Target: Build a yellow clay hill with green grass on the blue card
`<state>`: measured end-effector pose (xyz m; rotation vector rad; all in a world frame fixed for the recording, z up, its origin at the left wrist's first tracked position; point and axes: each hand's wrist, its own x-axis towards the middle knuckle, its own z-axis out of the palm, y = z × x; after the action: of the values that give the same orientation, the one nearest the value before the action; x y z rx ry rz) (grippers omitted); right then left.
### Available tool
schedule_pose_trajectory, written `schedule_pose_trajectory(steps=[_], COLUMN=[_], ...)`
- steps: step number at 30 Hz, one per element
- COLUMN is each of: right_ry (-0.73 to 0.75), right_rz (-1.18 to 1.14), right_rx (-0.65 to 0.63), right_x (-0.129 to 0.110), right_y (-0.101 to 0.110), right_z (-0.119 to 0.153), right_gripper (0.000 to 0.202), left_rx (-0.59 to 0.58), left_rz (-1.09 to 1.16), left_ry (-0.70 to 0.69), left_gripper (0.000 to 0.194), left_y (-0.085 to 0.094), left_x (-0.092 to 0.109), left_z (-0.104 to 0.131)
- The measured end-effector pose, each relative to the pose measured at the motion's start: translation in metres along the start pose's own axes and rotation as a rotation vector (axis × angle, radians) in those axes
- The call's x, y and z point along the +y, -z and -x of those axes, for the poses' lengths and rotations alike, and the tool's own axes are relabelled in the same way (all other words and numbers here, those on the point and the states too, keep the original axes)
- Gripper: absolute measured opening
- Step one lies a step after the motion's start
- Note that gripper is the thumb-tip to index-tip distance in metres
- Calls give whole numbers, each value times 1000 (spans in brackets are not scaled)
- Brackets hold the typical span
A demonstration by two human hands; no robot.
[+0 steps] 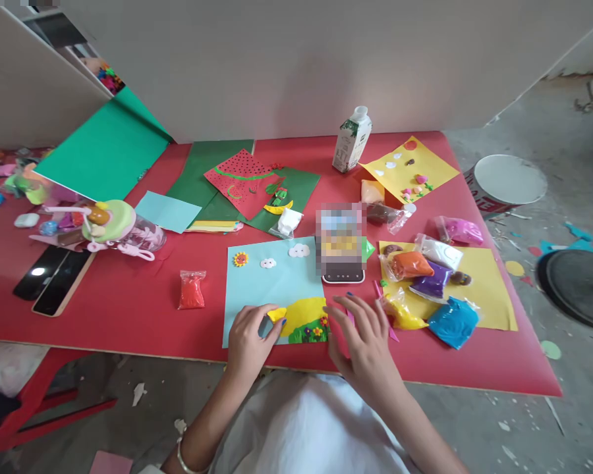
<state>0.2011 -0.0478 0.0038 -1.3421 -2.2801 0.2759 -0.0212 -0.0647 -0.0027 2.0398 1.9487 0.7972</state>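
Observation:
In front of me lies a light blue sheet (271, 280) with a clay sun (241, 259), white clay clouds (299, 250), a flat yellow clay area (304, 311) and a green clay patch with small flowers (301, 334). My left hand (254, 332) pinches a piece of yellow clay (277, 315) at the left edge of the yellow area. Over the sheet's lower right corner, my right hand (358, 329) is held with fingers spread and nothing visible in it. A phone (343, 273) with a blurred screen rests at the sheet's upper right.
Clay packets, including a yellow one (402, 309), a blue one (453, 322) and an orange one (411, 264), lie on a yellow sheet (494, 289) at right. A carton (352, 141) stands behind. At left are a red packet (192, 289), a tumbler (123, 227) and a dark phone (62, 280).

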Motion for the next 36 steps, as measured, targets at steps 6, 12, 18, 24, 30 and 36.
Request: schedule_pose_trajectory(steps=[6,12,18,24,30,36], right_ry=[73,167,176,112,59,33], right_rz=[-57,-78,-36,-22,-25,-18], right_rx=[-130,-194,-256,-293,-286,-283], right_x=[-23,-16,-15,-20,-27,-29], right_y=[-14,-20,-24,-23,-23,-24], right_z=[-12,-17,-14,-12,-13,-13], right_gripper=[42,53,51,62,57,56], left_rx=[12,-112,-290,-303,-274,-233], left_rz=[-205,-192,-319,-277,-295,-305], left_ry=[-13,-305,-270,-218,-217,-223], left_gripper=[36,62,79,85,85,86], left_y=[3,11,-7,-11,-11,-13], left_x=[-4,0,1,-3,-2,-4], left_z=[10,29,39,43,47,53])
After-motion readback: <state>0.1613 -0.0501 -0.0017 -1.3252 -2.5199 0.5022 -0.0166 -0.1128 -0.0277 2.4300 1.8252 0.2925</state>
